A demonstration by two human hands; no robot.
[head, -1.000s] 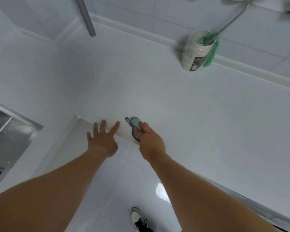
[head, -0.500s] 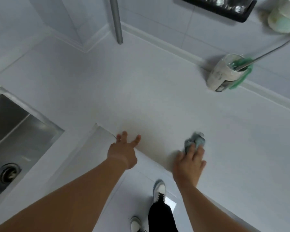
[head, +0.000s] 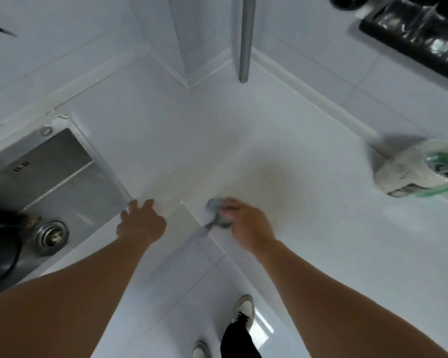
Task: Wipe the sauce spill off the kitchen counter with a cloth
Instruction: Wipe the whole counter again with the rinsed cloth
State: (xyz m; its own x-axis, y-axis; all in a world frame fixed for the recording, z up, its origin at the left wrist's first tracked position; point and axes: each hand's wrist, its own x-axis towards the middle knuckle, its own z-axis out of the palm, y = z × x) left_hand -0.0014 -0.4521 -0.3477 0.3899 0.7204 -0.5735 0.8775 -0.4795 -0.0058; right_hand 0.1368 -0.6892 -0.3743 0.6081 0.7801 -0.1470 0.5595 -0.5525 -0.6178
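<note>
A small grey-blue cloth lies bunched on the white kitchen counter right at the inner corner of its front edge. My right hand grips the cloth and presses it on the counter. My left hand rests with spread fingers on the counter's edge strip, just left of that corner. A faint brownish smear shows on the counter beyond the cloth. The picture is motion-blurred.
A steel sink with a drain is at the left. A pale jar holding a green utensil stands at the back right. A grey pipe hangs over the corner. A black rack hangs on the tiled wall.
My right hand has carried the cloth back left to the counter's corner, close to my left hand. The view has swung left, showing more of the sink.
</note>
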